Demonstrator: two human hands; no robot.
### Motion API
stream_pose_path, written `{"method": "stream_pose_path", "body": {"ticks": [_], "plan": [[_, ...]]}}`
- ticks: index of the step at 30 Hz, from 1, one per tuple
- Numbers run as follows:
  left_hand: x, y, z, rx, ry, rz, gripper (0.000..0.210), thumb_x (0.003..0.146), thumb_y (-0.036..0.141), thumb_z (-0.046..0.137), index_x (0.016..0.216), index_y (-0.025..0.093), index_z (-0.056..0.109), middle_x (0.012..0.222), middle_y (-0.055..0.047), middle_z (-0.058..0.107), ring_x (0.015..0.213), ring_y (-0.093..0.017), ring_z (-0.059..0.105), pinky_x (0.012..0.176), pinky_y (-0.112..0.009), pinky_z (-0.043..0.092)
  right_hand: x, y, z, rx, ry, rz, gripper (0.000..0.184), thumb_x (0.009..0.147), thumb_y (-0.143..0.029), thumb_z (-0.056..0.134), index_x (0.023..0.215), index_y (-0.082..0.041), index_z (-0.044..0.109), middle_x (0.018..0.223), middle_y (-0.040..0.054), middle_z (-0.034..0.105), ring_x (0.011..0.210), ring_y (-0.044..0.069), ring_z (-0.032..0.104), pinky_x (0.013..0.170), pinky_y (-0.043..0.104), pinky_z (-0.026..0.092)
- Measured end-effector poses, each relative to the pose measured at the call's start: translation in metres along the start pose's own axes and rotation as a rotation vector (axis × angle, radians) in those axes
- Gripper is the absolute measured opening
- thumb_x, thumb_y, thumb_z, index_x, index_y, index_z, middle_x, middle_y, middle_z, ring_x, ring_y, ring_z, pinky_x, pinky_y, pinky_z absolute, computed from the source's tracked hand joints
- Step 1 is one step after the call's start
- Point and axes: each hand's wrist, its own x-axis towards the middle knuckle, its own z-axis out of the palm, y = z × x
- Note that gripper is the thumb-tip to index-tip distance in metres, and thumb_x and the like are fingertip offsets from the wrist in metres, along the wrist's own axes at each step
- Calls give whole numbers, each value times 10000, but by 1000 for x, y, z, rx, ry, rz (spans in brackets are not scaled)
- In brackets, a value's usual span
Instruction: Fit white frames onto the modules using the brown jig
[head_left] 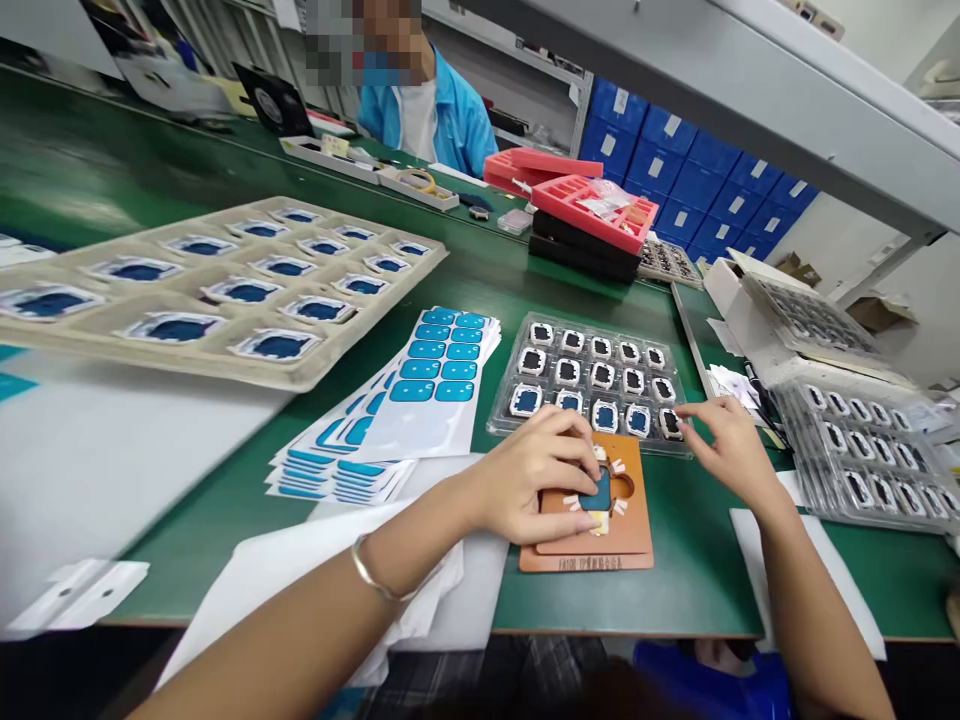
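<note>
An orange jig (585,558) with printed lettering along its front edge lies on the bench. Seated in its recess is a watch case with a blue face (595,492), partly covered by fingers. My left hand (536,475) rests over the jig, its fingers bent onto the case and the thumb along the near end. Behind the jig, a clear tray (504,400) carries rows of white-rimmed watch cases, some blue-faced and some dark. At its front right corner my right hand (724,445) has thumb and index finger apart, beside a dark-faced watch case (670,424) in its pocket.
Sheets of blue stickers (442,365) are fanned out left of the clear tray. A beige tray (315,365) of blue-faced cases is further left. Stacked clear trays (870,455) stand right. Red trays (592,210) and a person in a blue jacket (457,110) are across the bench.
</note>
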Motion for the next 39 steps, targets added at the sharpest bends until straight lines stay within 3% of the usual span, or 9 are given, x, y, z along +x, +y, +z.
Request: {"method": "stream_pose_path", "body": {"ticks": [4,11,16,21,24,31,33,36,39], "plan": [[0,1,0,12,-15,-8,179,835,376,664,892,219,727,931,-27,722,971,-226,540,882,-388,386,-5,15,18,-36,-187,76,257,914,-376,579,1097,-229,683,973,101,727,1019,329,555,783,462,469],[-1,2,-1,23,-44,-28,181,830,385,667,917,239,730,960,-28,728,987,-236,540,876,-390,364,-1,21,24,320,-150,280,329,826,-530,644,835,-205,692,802,67,712,763,238,617,645,350,497],[0,2,0,20,24,31,161,821,345,670,818,190,711,842,-26,725,911,-222,548,814,-380,354,-3,-9,6,845,-51,393,292,806,-468,717,955,-217,708,904,54,707,786,184,653,673,302,546],[1,2,1,21,9,24,176,833,358,643,825,195,708,837,-28,730,899,-219,547,802,-378,360,-8,-48,3,1163,-238,432,280,764,-412,785,972,-232,736,833,35,714,664,150,648,605,282,571],[1,2,0,24,-8,2,175,830,362,644,837,201,713,838,-27,728,898,-216,546,804,-377,361,-10,-55,5,1102,-295,367,308,747,-418,800,956,-205,725,728,18,679,571,131,608,516,251,532],[1,3,0,42,18,42,122,793,307,685,802,186,698,807,-30,730,873,-220,550,770,-377,375,-10,-51,-7,796,-256,60,280,826,-396,743,992,-180,679,710,5,621,517,100,506,461,231,439],[2,3,0,56,47,60,123,803,304,680,765,186,685,788,-28,732,854,-214,552,755,-373,383,-8,-48,-12,717,-230,-43,259,842,-371,724,1027,-197,674,884,53,648,651,135,574,537,260,485],[2,2,1,60,96,62,131,809,296,685,726,195,668,757,-15,729,834,-203,553,746,-364,399,-5,-42,-14,639,-226,-186,199,872,-330,688,1036,-220,665,1157,99,646,1008,228,614,823,386,521],[3,2,0,52,134,45,141,781,288,724,709,199,642,746,5,723,830,-192,542,753,-353,406,-3,-37,-11,617,-250,-258,182,881,-302,682,1039,-220,646,1190,92,667,1027,231,619,887,428,483]]}}
